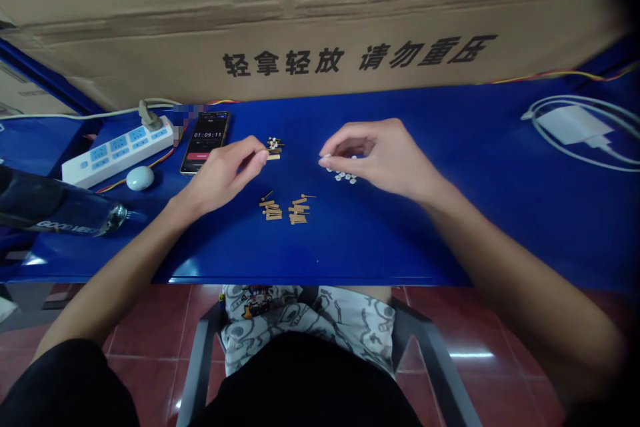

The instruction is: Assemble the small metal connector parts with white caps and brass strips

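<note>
My left hand (223, 172) is closed in a pinch, thumb against forefinger, at the edge of a small pile of brass-coloured pieces with white tips (274, 144). What sits between those fingertips is too small to make out. On the other side, my right hand (377, 157) pinches what looks like a small white piece (327, 157). Under and beside its fingers lie several more small white pieces (346, 177), partly covered by the hand. Nearer to me are two little groups of brass-coloured strips and pins, a left group (271, 210) and a right group (299, 211).
Left on the blue table (350, 247) are a phone (204, 143) showing a timer, a white power strip (117, 150), a pale rounded object (140, 178) and a dark bottle (60, 207). A white charger with cable (575, 127) lies right. A cardboard box (165, 47) stands behind.
</note>
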A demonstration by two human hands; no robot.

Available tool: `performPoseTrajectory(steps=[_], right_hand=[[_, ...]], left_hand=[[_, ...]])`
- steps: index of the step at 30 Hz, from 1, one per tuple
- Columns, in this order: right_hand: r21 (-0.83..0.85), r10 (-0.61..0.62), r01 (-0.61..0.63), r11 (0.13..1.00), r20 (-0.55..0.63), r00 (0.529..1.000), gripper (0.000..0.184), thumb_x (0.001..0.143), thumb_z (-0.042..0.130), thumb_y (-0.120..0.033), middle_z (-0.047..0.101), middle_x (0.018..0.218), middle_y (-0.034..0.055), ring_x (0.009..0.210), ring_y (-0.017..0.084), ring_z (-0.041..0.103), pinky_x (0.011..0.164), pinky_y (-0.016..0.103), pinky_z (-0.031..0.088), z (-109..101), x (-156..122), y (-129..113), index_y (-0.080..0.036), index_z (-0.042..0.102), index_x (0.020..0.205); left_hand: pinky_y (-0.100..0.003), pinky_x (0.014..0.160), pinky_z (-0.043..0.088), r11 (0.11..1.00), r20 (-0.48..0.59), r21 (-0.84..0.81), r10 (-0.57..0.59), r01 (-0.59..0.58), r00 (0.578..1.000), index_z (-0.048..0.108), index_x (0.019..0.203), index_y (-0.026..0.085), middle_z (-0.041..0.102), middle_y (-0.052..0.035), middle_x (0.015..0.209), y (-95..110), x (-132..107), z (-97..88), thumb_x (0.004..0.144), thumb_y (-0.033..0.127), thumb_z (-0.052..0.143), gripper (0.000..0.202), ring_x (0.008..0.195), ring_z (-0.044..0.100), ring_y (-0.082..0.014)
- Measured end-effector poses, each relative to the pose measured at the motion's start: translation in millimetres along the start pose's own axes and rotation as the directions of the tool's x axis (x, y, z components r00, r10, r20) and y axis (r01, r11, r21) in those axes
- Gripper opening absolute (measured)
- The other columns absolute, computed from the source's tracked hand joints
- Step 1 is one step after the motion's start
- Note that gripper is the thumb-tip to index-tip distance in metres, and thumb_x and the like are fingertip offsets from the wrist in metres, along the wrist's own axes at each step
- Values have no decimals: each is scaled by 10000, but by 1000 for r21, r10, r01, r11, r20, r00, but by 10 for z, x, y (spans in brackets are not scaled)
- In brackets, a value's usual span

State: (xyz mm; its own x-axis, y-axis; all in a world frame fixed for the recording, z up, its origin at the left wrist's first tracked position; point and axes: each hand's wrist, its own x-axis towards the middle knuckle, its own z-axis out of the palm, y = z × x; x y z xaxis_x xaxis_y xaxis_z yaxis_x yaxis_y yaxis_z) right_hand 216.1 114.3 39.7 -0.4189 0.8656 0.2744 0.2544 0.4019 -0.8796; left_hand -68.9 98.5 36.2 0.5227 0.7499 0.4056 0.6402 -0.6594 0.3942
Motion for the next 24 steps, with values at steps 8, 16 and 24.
performPoseTrajectory(steps=[8, 16, 24], right_hand=[[-425, -106, 209, 881, 253, 962, 99, 844, 721, -275, 719, 812, 19, 648, 152, 607, 613, 315, 443, -266, 26, 264, -276, 813, 880], [-509, -68, 254, 823, 355, 933, 234, 851, 639, -209, 715, 912, 31, 712, 160, 617, 678, 320, 456, -299, 0, 245, -261, 810, 1001], [-589, 33, 247, 770, 423, 905, 242, 930, 586, -296, 719, 1022, 52, 830, 191, 658, 760, 330, 480, -336, -6, 131, -242, 772, 1075]], left_hand=[[-269, 637, 420, 986, 410, 132, 35, -97, 912, 616, 858, 196, 665, -28, 830, -163, -9, -82, 1048, 355, 434, 307, 709, 618, -157], [-310, 722, 459, 948, 453, 200, 135, -248, 881, 628, 794, 207, 600, -30, 770, -175, -13, -110, 996, 353, 477, 292, 762, 576, -193], [-319, 743, 458, 949, 409, 258, 60, -178, 911, 651, 825, 184, 613, -36, 766, -94, 13, -141, 1055, 412, 412, 403, 760, 592, -191]])
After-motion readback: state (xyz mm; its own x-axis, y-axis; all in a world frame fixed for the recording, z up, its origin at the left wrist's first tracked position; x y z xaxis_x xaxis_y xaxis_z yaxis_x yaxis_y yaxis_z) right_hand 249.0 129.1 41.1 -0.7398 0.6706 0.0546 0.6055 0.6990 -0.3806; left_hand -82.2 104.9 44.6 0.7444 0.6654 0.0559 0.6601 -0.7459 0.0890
